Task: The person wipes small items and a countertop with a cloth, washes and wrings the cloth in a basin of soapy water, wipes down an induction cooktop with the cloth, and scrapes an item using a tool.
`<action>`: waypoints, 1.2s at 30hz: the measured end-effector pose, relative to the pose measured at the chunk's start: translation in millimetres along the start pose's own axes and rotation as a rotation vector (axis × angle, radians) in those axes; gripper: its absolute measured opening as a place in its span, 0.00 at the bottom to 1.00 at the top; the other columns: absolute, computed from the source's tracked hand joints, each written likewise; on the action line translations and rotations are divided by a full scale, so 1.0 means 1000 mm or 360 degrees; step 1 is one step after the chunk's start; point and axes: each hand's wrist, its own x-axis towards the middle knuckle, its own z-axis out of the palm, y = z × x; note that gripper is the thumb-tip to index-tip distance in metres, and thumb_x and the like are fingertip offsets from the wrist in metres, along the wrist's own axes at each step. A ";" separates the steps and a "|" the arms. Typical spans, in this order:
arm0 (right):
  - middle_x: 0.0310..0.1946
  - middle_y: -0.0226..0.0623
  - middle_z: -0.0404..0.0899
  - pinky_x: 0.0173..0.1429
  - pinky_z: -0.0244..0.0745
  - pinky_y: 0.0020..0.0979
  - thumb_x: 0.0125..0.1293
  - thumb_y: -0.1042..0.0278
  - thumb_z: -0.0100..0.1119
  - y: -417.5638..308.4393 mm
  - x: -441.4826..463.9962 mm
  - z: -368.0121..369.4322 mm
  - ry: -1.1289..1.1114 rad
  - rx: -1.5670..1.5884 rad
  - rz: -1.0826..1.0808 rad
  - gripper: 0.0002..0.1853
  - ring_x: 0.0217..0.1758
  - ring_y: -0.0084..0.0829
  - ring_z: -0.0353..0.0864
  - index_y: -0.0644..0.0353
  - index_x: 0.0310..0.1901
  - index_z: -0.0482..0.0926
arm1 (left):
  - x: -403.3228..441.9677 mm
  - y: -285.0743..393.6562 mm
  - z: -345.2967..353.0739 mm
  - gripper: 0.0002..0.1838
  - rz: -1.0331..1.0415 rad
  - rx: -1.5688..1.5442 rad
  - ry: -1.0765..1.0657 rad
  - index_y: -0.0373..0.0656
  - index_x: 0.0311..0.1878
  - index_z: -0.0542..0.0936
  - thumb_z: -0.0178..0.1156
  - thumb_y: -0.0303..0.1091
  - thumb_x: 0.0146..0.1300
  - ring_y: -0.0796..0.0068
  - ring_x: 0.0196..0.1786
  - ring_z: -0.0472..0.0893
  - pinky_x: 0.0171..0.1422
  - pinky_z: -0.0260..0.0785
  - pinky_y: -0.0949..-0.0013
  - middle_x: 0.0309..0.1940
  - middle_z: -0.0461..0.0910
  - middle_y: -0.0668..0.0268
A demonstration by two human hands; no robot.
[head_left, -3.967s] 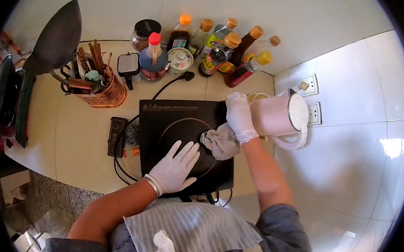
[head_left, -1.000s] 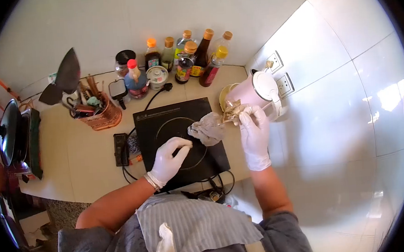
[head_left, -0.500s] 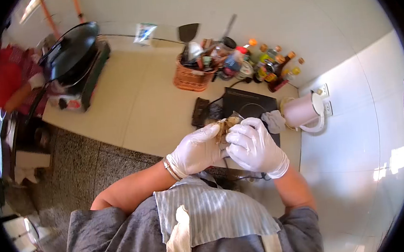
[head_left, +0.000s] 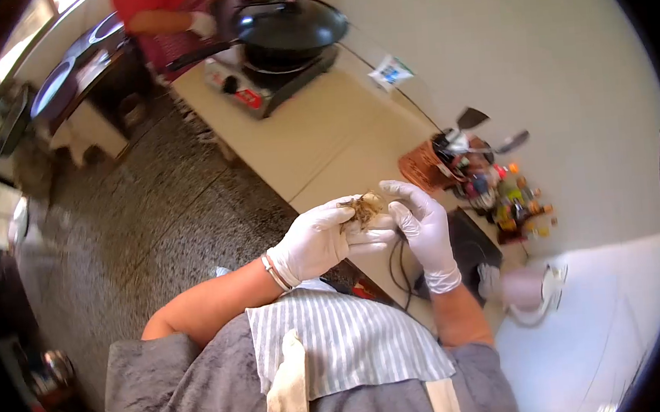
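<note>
My left hand (head_left: 317,241), in a white glove, holds a brownish, stringy clump (head_left: 362,210) with paler bits between its thumb and fingers. Some of its fingers stretch out flat below the clump. What the clump is I cannot make out. My right hand (head_left: 425,234), gloved too, is just right of it, thumb and forefinger parted and nothing seen in its grasp. Both hands are above the front edge of the pale counter (head_left: 323,164).
A lidded black wok (head_left: 290,25) sits on a portable stove (head_left: 260,88), beside a person in red (head_left: 164,18). Along the wall stand a utensil basket (head_left: 424,165), several bottles (head_left: 518,208) and a pink kettle (head_left: 523,288). A black cooktop (head_left: 471,250) lies behind my right hand.
My view has swung left, so the wok, stove and other person show more fully. My right hand has drawn off the clump and its fingers have parted; my left hand keeps its hold.
</note>
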 end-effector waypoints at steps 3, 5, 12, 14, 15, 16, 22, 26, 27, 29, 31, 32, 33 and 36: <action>0.49 0.39 0.84 0.56 0.75 0.29 0.65 0.76 0.63 0.007 0.026 0.031 -0.0103 0.0381 0.0092 0.10 0.49 0.28 0.82 0.66 0.47 0.82 | -0.019 0.014 -0.002 0.20 0.0110 0.0157 0.0240 0.34 0.66 0.70 0.46 0.32 0.76 0.42 0.62 0.78 0.68 0.71 0.44 0.62 0.75 0.46; 0.44 0.37 0.84 0.53 0.76 0.29 0.64 0.78 0.64 0.010 0.041 0.050 -0.0223 0.0197 -0.0117 0.08 0.45 0.28 0.82 0.65 0.44 0.82 | -0.033 0.022 -0.006 0.19 0.0150 0.0316 0.0458 0.33 0.65 0.70 0.44 0.30 0.76 0.43 0.61 0.79 0.65 0.74 0.46 0.60 0.76 0.48; 0.36 0.41 0.82 0.51 0.75 0.31 0.63 0.77 0.63 -0.036 0.066 0.157 -0.0524 0.0050 -0.0522 0.06 0.43 0.37 0.82 0.62 0.42 0.82 | -0.088 0.052 -0.052 0.16 0.0716 0.0382 0.0858 0.32 0.60 0.73 0.45 0.29 0.76 0.56 0.53 0.83 0.62 0.76 0.50 0.54 0.79 0.52; 0.39 0.40 0.84 0.53 0.76 0.35 0.61 0.76 0.65 -0.044 0.072 0.197 -0.0520 -0.0247 -0.1093 0.08 0.46 0.39 0.82 0.61 0.43 0.83 | -0.114 0.075 -0.065 0.16 0.0893 -0.0081 0.0683 0.32 0.59 0.74 0.45 0.28 0.74 0.63 0.50 0.82 0.59 0.77 0.55 0.51 0.80 0.54; 0.45 0.43 0.84 0.55 0.76 0.40 0.59 0.79 0.65 -0.049 0.074 0.213 -0.0570 -0.0323 -0.1233 0.11 0.49 0.44 0.82 0.62 0.44 0.82 | -0.131 0.086 -0.063 0.16 0.0972 -0.0184 0.0613 0.33 0.59 0.74 0.45 0.29 0.74 0.66 0.50 0.81 0.59 0.76 0.59 0.50 0.80 0.56; 0.45 0.43 0.84 0.55 0.76 0.40 0.59 0.79 0.65 -0.055 0.079 0.233 -0.0595 -0.0301 -0.1273 0.11 0.49 0.44 0.82 0.62 0.44 0.82 | -0.148 0.099 -0.059 0.16 0.1023 -0.0177 0.0614 0.33 0.59 0.74 0.45 0.29 0.74 0.66 0.50 0.81 0.59 0.76 0.59 0.50 0.80 0.56; 0.52 0.40 0.80 0.64 0.68 0.47 0.55 0.69 0.69 -0.116 0.099 0.363 -0.0776 -0.0352 -0.1751 0.16 0.60 0.42 0.76 0.61 0.46 0.83 | -0.262 0.177 -0.075 0.18 0.1321 -0.0272 0.0264 0.34 0.62 0.73 0.45 0.33 0.76 0.66 0.54 0.81 0.61 0.75 0.61 0.55 0.79 0.56; 0.53 0.36 0.80 0.68 0.63 0.47 0.53 0.68 0.70 -0.169 0.116 0.450 -0.1088 -0.0276 -0.1976 0.15 0.62 0.41 0.74 0.58 0.44 0.84 | -0.344 0.226 -0.095 0.17 0.1679 -0.0064 0.0491 0.34 0.62 0.72 0.44 0.31 0.76 0.62 0.53 0.82 0.60 0.77 0.57 0.54 0.79 0.53; 0.50 0.36 0.81 0.67 0.66 0.44 0.52 0.71 0.69 -0.187 0.121 0.471 -0.1069 0.0028 -0.1896 0.13 0.60 0.40 0.76 0.57 0.42 0.84 | -0.369 0.238 -0.093 0.17 0.1687 -0.0076 0.0603 0.33 0.62 0.72 0.42 0.29 0.76 0.59 0.54 0.82 0.61 0.77 0.55 0.54 0.79 0.51; 0.47 0.40 0.82 0.61 0.72 0.38 0.57 0.78 0.65 -0.186 0.127 0.518 -0.1050 0.0371 -0.1372 0.11 0.54 0.40 0.79 0.62 0.42 0.83 | -0.409 0.258 -0.084 0.18 0.1672 0.0042 0.0719 0.33 0.63 0.71 0.41 0.29 0.76 0.58 0.55 0.82 0.62 0.77 0.53 0.55 0.78 0.50; 0.46 0.43 0.82 0.59 0.75 0.34 0.61 0.79 0.62 -0.196 0.139 0.562 -0.1115 0.0399 -0.1044 0.09 0.51 0.39 0.81 0.66 0.43 0.82 | -0.441 0.277 -0.066 0.23 0.1556 0.0351 0.1040 0.32 0.69 0.67 0.39 0.29 0.75 0.56 0.57 0.81 0.63 0.77 0.51 0.56 0.77 0.50; 0.46 0.41 0.83 0.59 0.74 0.32 0.65 0.76 0.61 -0.198 0.149 0.585 -0.1343 0.0445 -0.0992 0.08 0.51 0.35 0.81 0.67 0.45 0.82 | -0.449 0.285 -0.076 0.26 0.1646 0.0504 0.1098 0.33 0.73 0.63 0.39 0.29 0.74 0.57 0.59 0.81 0.62 0.78 0.50 0.57 0.77 0.50; 0.46 0.39 0.82 0.59 0.74 0.31 0.67 0.74 0.60 -0.204 0.154 0.602 -0.1634 0.0567 -0.0614 0.08 0.51 0.32 0.80 0.67 0.46 0.82 | -0.460 0.295 -0.085 0.26 0.1613 0.0643 0.1158 0.33 0.74 0.62 0.39 0.29 0.74 0.58 0.59 0.80 0.62 0.78 0.52 0.58 0.77 0.51; 0.46 0.34 0.82 0.57 0.75 0.28 0.72 0.69 0.59 -0.219 0.167 0.654 -0.2099 0.0723 -0.0085 0.11 0.50 0.24 0.79 0.67 0.49 0.82 | -0.492 0.326 -0.093 0.26 0.1556 0.0920 0.1416 0.35 0.75 0.63 0.41 0.26 0.75 0.71 0.60 0.79 0.65 0.74 0.66 0.64 0.75 0.58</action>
